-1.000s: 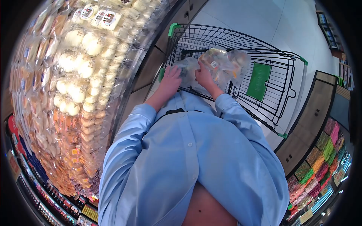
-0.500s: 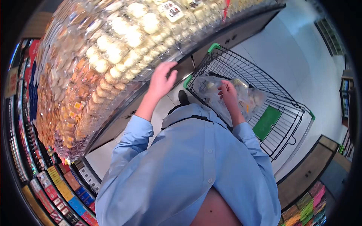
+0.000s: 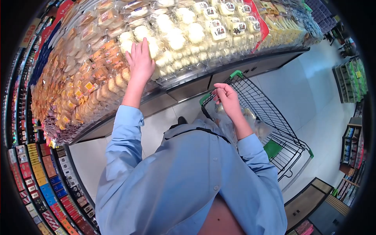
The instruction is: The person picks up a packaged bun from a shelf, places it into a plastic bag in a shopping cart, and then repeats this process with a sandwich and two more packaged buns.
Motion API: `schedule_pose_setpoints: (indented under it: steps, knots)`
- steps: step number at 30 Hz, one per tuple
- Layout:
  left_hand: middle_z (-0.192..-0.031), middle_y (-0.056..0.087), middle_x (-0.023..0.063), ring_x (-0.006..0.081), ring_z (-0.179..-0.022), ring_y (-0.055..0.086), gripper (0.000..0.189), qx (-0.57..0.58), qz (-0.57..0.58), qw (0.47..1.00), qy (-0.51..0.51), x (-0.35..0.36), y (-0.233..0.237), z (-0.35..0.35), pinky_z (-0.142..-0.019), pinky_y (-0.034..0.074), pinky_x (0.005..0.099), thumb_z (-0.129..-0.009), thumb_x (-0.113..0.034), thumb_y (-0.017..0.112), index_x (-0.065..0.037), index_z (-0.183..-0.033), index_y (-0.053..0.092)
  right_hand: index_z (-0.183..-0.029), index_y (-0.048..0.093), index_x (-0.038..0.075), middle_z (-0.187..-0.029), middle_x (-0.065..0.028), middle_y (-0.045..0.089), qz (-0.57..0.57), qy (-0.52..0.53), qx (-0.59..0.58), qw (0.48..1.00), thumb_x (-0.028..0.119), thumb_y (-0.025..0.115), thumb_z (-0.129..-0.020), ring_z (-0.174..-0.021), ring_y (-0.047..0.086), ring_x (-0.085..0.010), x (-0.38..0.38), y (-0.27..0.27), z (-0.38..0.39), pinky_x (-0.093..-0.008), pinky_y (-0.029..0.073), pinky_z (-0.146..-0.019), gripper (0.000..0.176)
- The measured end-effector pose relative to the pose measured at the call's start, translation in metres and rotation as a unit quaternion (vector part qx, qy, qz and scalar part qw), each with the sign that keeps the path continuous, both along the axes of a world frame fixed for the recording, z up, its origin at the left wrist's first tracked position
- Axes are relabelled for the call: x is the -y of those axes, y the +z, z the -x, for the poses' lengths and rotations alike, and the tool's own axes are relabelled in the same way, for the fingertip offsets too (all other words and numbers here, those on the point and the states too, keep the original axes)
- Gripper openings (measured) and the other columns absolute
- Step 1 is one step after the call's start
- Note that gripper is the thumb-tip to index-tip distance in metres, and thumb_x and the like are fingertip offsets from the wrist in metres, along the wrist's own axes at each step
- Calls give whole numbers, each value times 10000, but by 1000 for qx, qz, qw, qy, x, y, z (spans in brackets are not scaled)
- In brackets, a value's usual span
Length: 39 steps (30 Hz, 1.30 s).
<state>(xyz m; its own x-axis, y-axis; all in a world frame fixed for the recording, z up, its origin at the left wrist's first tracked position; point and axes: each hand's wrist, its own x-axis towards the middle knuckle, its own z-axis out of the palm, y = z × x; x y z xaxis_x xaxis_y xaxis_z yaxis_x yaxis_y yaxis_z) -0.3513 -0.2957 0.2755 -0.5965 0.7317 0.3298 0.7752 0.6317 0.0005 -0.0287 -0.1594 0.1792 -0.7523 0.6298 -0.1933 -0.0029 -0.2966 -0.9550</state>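
My left hand (image 3: 141, 62) is over the front of the display of packaged baked goods, its fingers apart and reaching onto the white round buns (image 3: 143, 33) in clear wrap. Orange-brown packs (image 3: 106, 56) lie just to its left. My right hand (image 3: 227, 98) hovers by the near end of the shopping cart (image 3: 266, 103), fingers curled and partly spread, with no object visible in them. Beneath it, a clear plastic bag (image 3: 250, 117) with items sits at the cart.
A red strip (image 3: 260, 25) divides the display on the right. Shelves of colourful boxes (image 3: 47, 188) stand at the lower left. A green rack (image 3: 350, 80) and a wooden cabinet (image 3: 309, 199) are on the right. My shoe (image 3: 182, 120) is on the tiled floor.
My left hand has moved up and left, from the display's edge onto the wrapped buns. My right hand has risen from over the bag toward the cart's green corner. The view has shifted.
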Motion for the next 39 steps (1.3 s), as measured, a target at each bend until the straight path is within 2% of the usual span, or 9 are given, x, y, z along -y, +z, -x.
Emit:
schedule_pose_setpoints:
  steps: [9, 11, 13, 15, 18, 21, 33, 36, 39]
  knots:
    - [-1294, 544, 147, 333, -1357, 434, 656, 51, -147, 979, -131, 35, 36, 15, -1182, 288, 517, -790, -123, 738, -78, -1398, 494, -1233, 607, 13, -982, -43, 694, 21, 26, 22, 999, 137, 529, -1047, -763, 631, -79, 22, -3, 69, -223, 509, -652, 237]
    - [-1300, 563, 148, 327, -1329, 482, 630, 237, -233, 927, -172, 46, 32, 6, -1149, 354, 494, -818, -118, 730, -66, -1401, 497, -1256, 597, 18, -1028, -51, 693, 46, 46, 1, 998, 164, 530, -1054, -826, 643, -93, 29, 7, 82, -242, 523, -704, 258]
    - [-1330, 568, 153, 321, -1311, 521, 603, 499, -318, 787, -175, 54, 26, -11, -1125, 403, 480, -857, -137, 711, -49, -1412, 493, -1288, 581, 22, -1080, -62, 689, 73, 59, -29, 995, 204, 531, -1061, -897, 649, -111, 38, 25, 95, -263, 532, -765, 295]
    - [-1386, 560, 160, 315, -1304, 549, 580, 776, -368, 497, -121, 59, 14, -30, -1110, 437, 475, -907, -180, 681, -26, -1429, 481, -1328, 558, 23, -1140, -77, 679, 103, 66, -67, 990, 255, 532, -1068, -975, 650, -131, 50, 44, 106, -286, 536, -835, 350]
    - [-1473, 509, 178, 319, -1338, 538, 602, 905, -286, 238, -208, 59, -8, -34, -1124, 441, 466, -955, -240, 623, 1, -1470, 427, -1409, 498, 16, -1233, -85, 643, 130, 74, -131, 980, 335, 515, -1074, -1075, 623, -146, 61, 51, 116, -299, 519, -915, 462]
    - [-1490, 497, 189, 325, -1336, 542, 623, 936, -265, 136, -190, 58, -15, -42, -1116, 457, 455, -991, -329, 583, 11, -1481, 400, -1432, 481, 12, -1242, -61, 624, 136, 89, -139, 977, 358, 501, -1078, -1075, 598, -122, 64, 51, 114, -292, 510, -926, 495]
    - [-1350, 592, 144, 280, -1124, 663, 526, 933, -145, 257, -204, 13, -44, -72, -815, 562, 353, -1024, -359, 565, -36, -1426, 459, -1393, 500, 19, -1242, -99, 632, 229, 12, -145, 963, 438, 452, -1079, -1089, 651, -189, 50, 21, 46, -335, 551, -896, 526]
    - [-1319, 594, 122, 252, -1101, 661, 454, 886, -159, 404, -161, -8, -52, -103, -857, 558, 349, -1007, -236, 601, -62, -1408, 479, -1397, 495, 35, -1247, -112, 631, 269, -1, -131, 954, 481, 458, -1066, -1087, 655, -211, 36, 22, 20, -369, 560, -882, 557]
    - [-1336, 574, 121, 244, -1139, 634, 479, 671, -77, 673, -301, -34, -62, -139, -927, 542, 360, -941, -106, 652, -54, -1391, 496, -1389, 502, 55, -1257, -126, 626, 354, -23, -113, 928, 530, 476, -1044, -1084, 655, -229, 27, 5, -10, -401, 567, -869, 587]
